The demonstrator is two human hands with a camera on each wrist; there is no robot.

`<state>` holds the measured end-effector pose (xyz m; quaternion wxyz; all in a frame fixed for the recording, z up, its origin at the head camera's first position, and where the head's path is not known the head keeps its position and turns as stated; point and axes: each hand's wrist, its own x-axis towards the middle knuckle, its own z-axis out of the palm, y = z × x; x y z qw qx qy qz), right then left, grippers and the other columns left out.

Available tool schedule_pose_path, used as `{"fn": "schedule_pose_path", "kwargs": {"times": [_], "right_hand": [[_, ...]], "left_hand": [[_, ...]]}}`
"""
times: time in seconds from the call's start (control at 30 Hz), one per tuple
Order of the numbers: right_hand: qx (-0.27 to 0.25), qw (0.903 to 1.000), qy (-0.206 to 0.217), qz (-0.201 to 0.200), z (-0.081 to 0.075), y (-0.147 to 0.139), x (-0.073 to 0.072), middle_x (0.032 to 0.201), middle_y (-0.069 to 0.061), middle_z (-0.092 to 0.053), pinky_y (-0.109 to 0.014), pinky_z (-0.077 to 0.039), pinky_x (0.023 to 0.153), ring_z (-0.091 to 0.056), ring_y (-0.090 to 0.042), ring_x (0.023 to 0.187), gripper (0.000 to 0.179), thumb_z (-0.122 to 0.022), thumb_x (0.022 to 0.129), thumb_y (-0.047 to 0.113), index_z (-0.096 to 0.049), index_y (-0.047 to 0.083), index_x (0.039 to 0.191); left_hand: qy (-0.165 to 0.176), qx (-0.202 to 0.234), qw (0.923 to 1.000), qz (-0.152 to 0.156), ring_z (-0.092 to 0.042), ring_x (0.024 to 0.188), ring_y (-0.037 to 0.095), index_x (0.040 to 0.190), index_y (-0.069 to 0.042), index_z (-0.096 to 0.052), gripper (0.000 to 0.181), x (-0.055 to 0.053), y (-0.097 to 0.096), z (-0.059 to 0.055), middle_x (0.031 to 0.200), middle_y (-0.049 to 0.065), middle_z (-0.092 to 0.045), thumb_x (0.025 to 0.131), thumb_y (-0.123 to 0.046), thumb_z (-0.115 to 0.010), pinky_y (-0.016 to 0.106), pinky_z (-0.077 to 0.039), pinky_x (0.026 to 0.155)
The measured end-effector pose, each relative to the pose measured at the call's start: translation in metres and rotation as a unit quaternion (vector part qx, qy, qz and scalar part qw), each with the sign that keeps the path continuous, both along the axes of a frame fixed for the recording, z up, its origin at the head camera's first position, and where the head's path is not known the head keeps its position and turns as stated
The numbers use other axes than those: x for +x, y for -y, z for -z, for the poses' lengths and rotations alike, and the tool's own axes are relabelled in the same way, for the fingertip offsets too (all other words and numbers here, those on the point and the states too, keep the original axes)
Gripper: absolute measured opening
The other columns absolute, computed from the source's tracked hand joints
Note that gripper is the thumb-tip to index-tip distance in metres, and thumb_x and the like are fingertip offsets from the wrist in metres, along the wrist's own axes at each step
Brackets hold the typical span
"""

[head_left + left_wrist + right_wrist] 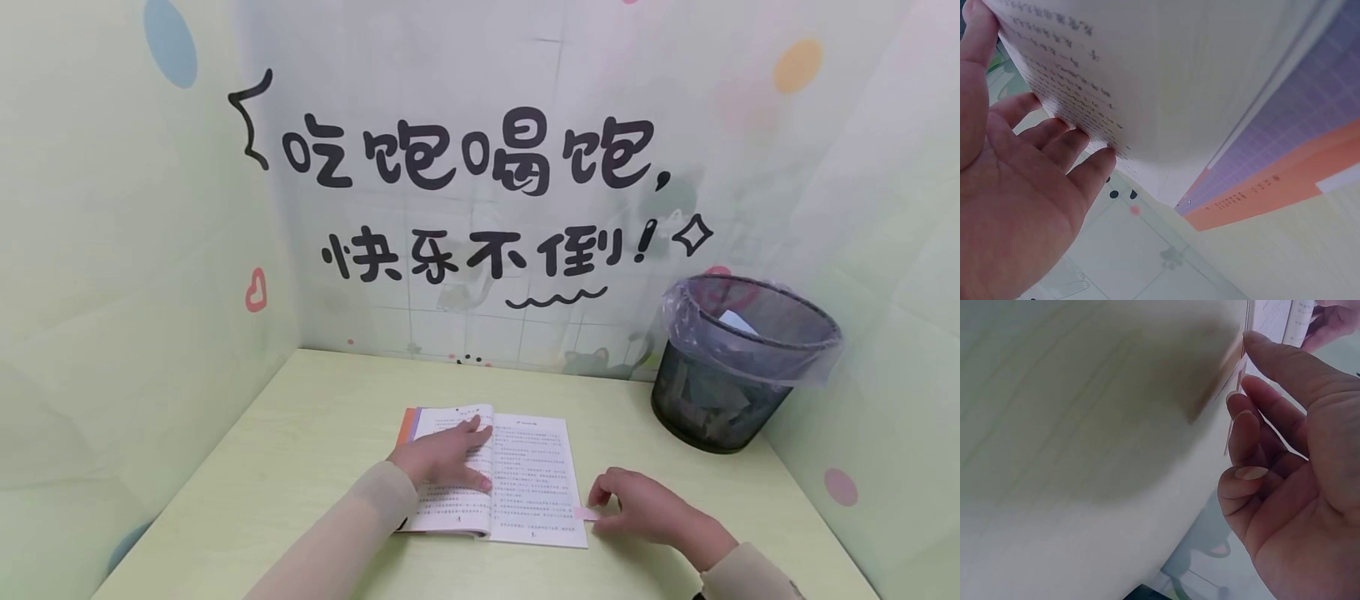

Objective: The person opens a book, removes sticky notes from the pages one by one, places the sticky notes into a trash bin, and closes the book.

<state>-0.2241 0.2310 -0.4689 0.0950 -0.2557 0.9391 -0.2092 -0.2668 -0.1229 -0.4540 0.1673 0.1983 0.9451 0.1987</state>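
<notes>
An open book [531, 475] lies on the table with printed text on both pages. My left hand [446, 457] rests on its left page, fingers spread toward the middle fold; the left wrist view shows the fingertips of that hand [1035, 162] against the printed page [1079, 75]. A small pink sticky tab [585, 514] sticks out from the lower right edge of the right page. My right hand [645, 506] pinches this tab between thumb and fingers. From the right wrist, the thumb of the hand [1304, 450] is at the page edge, with the other fingers curled.
A black mesh bin [712, 400] with a clear purple-tinted liner stands at the table's back right, with some paper inside. Purple and orange covers [1241, 200] show beneath the left page. Printed wall sheets [480, 208] enclose the pale table [315, 417] at the back and sides.
</notes>
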Motion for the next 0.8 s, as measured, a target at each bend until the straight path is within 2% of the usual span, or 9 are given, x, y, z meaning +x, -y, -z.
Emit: {"fn": "schedule_pose_path", "kwargs": {"times": [0.2, 0.43, 0.8], "right_hand": [[0.006, 1.0000, -0.001, 0.005, 0.0011, 0.0034, -0.0010, 0.094, 0.011, -0.063, -0.029, -0.051, 0.077, -0.053, -0.007, 0.084, 0.021, -0.092, 0.088, 0.020, -0.073, 0.020, 0.096], [0.005, 0.9999, -0.013, -0.007, 0.0018, 0.0033, 0.0012, 0.087, 0.014, -0.062, -0.025, -0.046, 0.069, -0.051, -0.003, 0.076, 0.014, -0.087, 0.094, 0.019, -0.074, 0.021, 0.093], [0.007, 0.9986, -0.049, -0.017, 0.0010, 0.0033, 0.0003, 0.082, 0.018, -0.059, -0.024, -0.044, 0.067, -0.048, 0.001, 0.073, 0.019, -0.082, 0.096, 0.016, -0.068, 0.026, 0.087]], "left_hand": [[0.003, 0.002, 1.0000, -0.001, -0.026, 0.170, 0.034, 0.173, -0.022, -0.037, 0.101, 0.0000, 0.0001, 0.0002, 0.185, 0.006, -0.021, 0.091, -0.055, -0.085, 0.057, -0.033, 0.135], [0.006, 0.006, 1.0000, 0.001, -0.025, 0.171, 0.035, 0.173, -0.021, -0.036, 0.101, 0.0009, 0.0001, -0.0001, 0.185, 0.007, -0.020, 0.092, -0.054, -0.085, 0.057, -0.031, 0.135], [0.007, 0.010, 0.9999, 0.000, -0.025, 0.171, 0.035, 0.173, -0.021, -0.036, 0.101, 0.0009, 0.0005, -0.0004, 0.185, 0.007, -0.020, 0.091, -0.053, -0.085, 0.058, -0.031, 0.135]]}}
